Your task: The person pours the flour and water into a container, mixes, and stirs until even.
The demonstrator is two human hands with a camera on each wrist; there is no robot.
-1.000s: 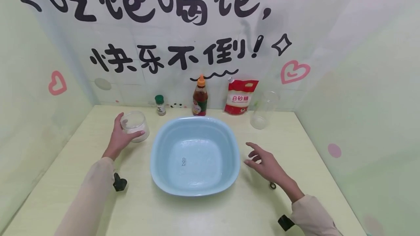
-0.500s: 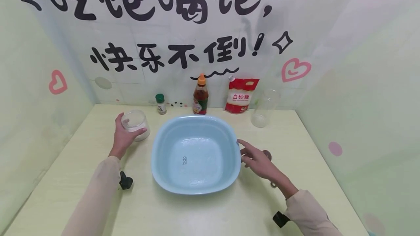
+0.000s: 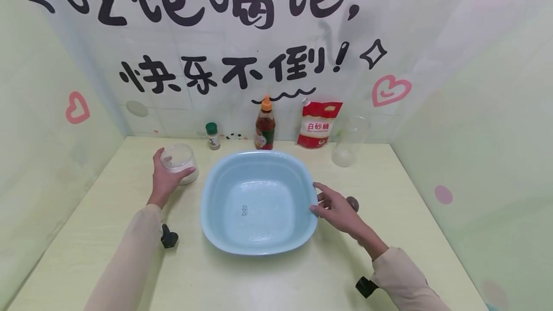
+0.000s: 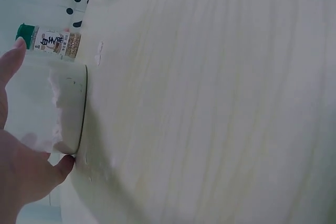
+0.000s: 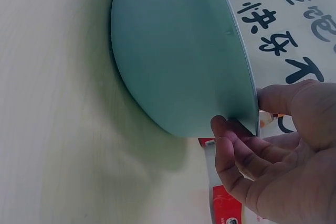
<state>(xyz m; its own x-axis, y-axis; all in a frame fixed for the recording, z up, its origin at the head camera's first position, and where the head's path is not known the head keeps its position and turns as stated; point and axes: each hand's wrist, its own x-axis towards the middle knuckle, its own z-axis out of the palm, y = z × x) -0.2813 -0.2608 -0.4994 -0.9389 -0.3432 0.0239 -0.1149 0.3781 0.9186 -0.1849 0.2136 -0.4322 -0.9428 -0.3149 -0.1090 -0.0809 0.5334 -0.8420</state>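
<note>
On the left of the table stands a clear jar (image 3: 186, 163) partly filled with white powder. My left hand (image 3: 165, 180) grips it, fingers round the far side and thumb across the near side; in the left wrist view the thumb and a fingertip show at opposite sides of the jar (image 4: 68, 108). A light-blue plastic basin (image 3: 207, 205) with nothing in it sits in the middle. At its right edge my right hand (image 3: 341, 213) pinches the rim, thumb over the lip and fingers curled beneath, as the right wrist view of the basin (image 5: 173, 51) shows.
Along the back wall stand a green-capped spice shaker (image 3: 213, 137), an orange-capped sauce bottle (image 3: 265, 128), a red-and-white sugar pouch (image 3: 317, 126) and a tall clear container (image 3: 350, 143). A small dark round object (image 3: 353, 203) lies just beyond the right hand.
My right hand has moved left from beside the basin to its right rim and taken hold of it. The left hand keeps its grip on the jar; the basin stays in place.
</note>
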